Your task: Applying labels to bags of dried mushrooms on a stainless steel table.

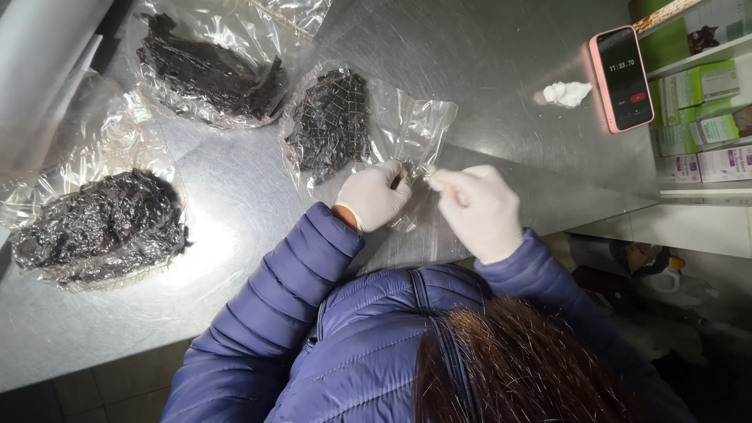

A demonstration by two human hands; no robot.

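Observation:
A clear plastic bag (407, 117) lies on the steel table (501, 63), with a dark lump wrapped in netting (333, 121) inside it. My left hand (374, 196), in a white glove, is closed on the bag's near edge. My right hand (479, 211), also in a white glove, pinches the same edge just to the right, thumb and fingers pressed together. The two hands are almost touching at the bag's mouth. Purple padded sleeves cover both arms.
Two more clear bags of dark material lie at the left (102, 223) and the back (211, 70). A white wad (567, 93) and a phone in a pink case (623, 78) are at the right. Shelves with boxes (705, 117) stand beyond the table's right edge.

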